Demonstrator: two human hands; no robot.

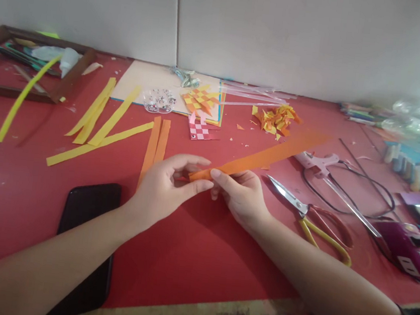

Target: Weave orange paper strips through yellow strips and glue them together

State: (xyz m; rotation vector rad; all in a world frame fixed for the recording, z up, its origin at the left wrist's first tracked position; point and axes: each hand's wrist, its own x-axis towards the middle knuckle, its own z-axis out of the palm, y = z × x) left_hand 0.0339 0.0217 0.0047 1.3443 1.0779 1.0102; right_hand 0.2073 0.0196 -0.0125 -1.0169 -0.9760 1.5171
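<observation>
Both hands hold one orange paper strip (271, 154) above the red table. My left hand (169, 180) pinches its near left end between thumb and fingers. My right hand (238, 191) grips it just beside that, thumb on top, and the long free part slants up to the right. Two more orange paper strips (157, 144) lie behind my left hand, partly hidden by it. Several yellow paper strips (99, 114) are spread to the left. Beyond the hands sit a red-and-pink woven paper fish (199, 129) and a yellow-and-orange woven paper piece (201, 99).
Scissors (299, 203) and a pink glue gun (319, 162) with its cord lie to the right. A black phone (90, 209) rests under my left forearm. Orange and yellow scraps (278, 119), a case of googly eyes (158, 101) and a wooden frame (88, 60) are farther back.
</observation>
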